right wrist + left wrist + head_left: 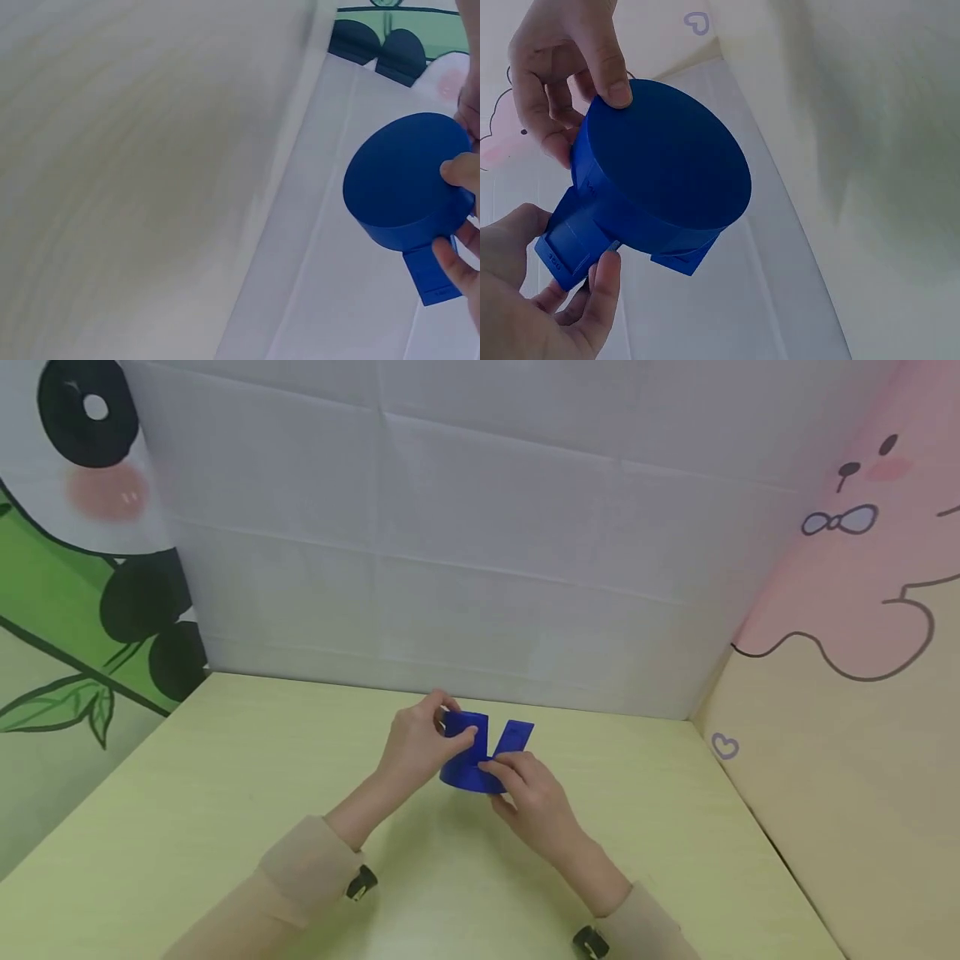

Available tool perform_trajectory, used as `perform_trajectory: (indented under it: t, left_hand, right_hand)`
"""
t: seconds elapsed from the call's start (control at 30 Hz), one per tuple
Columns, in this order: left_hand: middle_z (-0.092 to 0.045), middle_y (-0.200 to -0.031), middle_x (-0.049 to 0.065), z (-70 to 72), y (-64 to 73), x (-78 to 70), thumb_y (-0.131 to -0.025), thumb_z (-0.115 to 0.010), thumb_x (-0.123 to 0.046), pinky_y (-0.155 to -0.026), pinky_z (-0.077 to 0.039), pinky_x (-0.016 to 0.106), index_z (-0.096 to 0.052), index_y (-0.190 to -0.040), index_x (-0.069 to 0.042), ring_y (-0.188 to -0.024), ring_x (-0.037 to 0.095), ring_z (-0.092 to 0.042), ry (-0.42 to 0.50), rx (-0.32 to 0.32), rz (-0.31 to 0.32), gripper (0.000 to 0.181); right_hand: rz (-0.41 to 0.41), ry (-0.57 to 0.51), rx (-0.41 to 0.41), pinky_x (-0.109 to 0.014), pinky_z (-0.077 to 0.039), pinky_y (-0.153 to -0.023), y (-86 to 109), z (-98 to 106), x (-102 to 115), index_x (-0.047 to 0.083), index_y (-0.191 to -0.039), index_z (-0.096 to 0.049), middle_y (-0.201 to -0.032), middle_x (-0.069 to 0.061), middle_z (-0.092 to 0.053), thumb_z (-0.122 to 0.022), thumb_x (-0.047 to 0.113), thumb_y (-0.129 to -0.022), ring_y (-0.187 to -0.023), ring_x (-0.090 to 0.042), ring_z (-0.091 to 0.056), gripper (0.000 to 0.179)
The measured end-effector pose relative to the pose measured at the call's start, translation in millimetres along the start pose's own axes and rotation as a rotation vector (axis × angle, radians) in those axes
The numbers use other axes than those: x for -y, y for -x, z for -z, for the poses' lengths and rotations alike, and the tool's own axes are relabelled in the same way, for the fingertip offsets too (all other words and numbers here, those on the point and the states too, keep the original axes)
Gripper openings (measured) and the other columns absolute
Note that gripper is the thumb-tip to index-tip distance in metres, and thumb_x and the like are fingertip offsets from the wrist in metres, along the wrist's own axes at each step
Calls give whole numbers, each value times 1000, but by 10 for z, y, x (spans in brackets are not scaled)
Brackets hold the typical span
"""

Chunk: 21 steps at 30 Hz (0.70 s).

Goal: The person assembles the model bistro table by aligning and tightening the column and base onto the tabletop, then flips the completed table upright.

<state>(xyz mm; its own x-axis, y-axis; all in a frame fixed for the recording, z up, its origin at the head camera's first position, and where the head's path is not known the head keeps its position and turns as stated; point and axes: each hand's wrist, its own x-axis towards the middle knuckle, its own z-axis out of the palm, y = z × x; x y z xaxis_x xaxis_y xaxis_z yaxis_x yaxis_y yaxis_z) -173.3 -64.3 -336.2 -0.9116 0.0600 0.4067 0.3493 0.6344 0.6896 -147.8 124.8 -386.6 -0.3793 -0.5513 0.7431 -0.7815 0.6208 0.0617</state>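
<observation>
A blue plastic piece [468, 777] is held up off the table in both hands. It has a round, flat-bottomed base and upright tabs; the smooth underside [671, 154] shows in the left wrist view. My left hand [420, 739] grips one broad tab, thumb on its near face and fingers behind. Small raised marks on that tab [568, 247] are too blurred to read. My right hand [536, 797] pinches the base's near right rim, its thumb underneath. A second tab [513, 735] slants up above the right hand. In the right wrist view the piece [405, 180] is partly covered by fingers.
The pale yellow-green table [262, 777] spreads under both forearms. A white creased sheet [487, 527] hangs behind it. Printed cartoon panels stand at the left [82, 610] and right [847, 710]. Small black devices [362, 883] sit by both sleeve cuffs.
</observation>
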Motion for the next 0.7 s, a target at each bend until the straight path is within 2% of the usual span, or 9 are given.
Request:
perform_trajectory:
  t: [0.17,0.3,0.37,0.5,0.6,0.7]
  left_hand:
    - [-64,-80,0,69,2,52,-76,-67,-41,-55,-47,25,-54,-105,-17,-64,10,-55,58,11,-84,39]
    - [-62,-100,1,136,45,153,-75,-65,-47,-69,-49,31,-45,-123,-22,-79,12,-58,82,76,-199,58]
    - [-56,-113,2,157,87,218,-72,-67,-47,-77,-47,35,-37,-131,-24,-91,14,-56,57,129,-260,70]
    - [-43,-128,2,166,195,353,-66,-76,-42,-89,-40,42,-23,-139,-24,-108,19,-48,-60,210,-384,92]
    - [-41,-129,2,152,263,424,-62,-80,-35,-91,-35,44,-19,-140,-22,-112,19,-44,-134,221,-466,100]
    - [-44,-125,1,141,312,443,-61,-81,-31,-90,-33,44,-20,-139,-19,-111,18,-43,-151,197,-527,100]
  right_hand:
    - [-102,-90,-3,-26,-49,-79,-53,79,1,8,-106,-59,-102,-5,-55,-74,9,-69,-94,-18,-55,40]
    - [-267,-279,18,-28,-51,-73,-60,149,-18,8,-109,-57,-105,-5,-53,-72,6,-72,-96,-19,-57,40]
    - [-364,-397,25,-26,-52,-70,-63,194,-25,10,-110,-56,-105,-5,-53,-71,4,-73,-95,-19,-57,41]
    - [-532,-596,11,-23,-52,-65,-84,283,-46,12,-111,-57,-104,-3,-54,-71,4,-73,-92,-18,-56,41]
    - [-649,-717,19,-24,-52,-65,-109,344,-70,13,-112,-57,-105,-3,-57,-70,9,-75,-94,-19,-56,39]
    - [-770,-889,49,-29,-53,-66,-123,394,-92,11,-114,-56,-108,-7,-57,-68,12,-78,-98,-22,-55,38]
